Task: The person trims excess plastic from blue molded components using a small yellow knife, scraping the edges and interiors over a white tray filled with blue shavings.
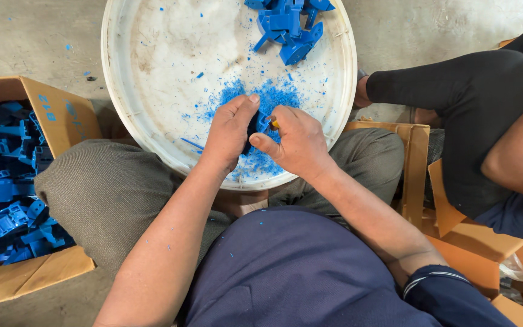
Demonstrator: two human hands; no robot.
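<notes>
Round tray white, smeared brown-grey in patches. Shavings on it bright blue, a scatter of specks. Plastic parts at far edge same bright blue. Part in left hand dark blue; tool tip at right hand yellow-orange. Cardboard box left is tan, blue marks on flap, filled with blue parts. Trousers grey-olive, fine weave. Shirt navy, pale stripe at cuff. Floor grey concrete. Other person's clothing black. Cardboard right tan-orange.
</notes>
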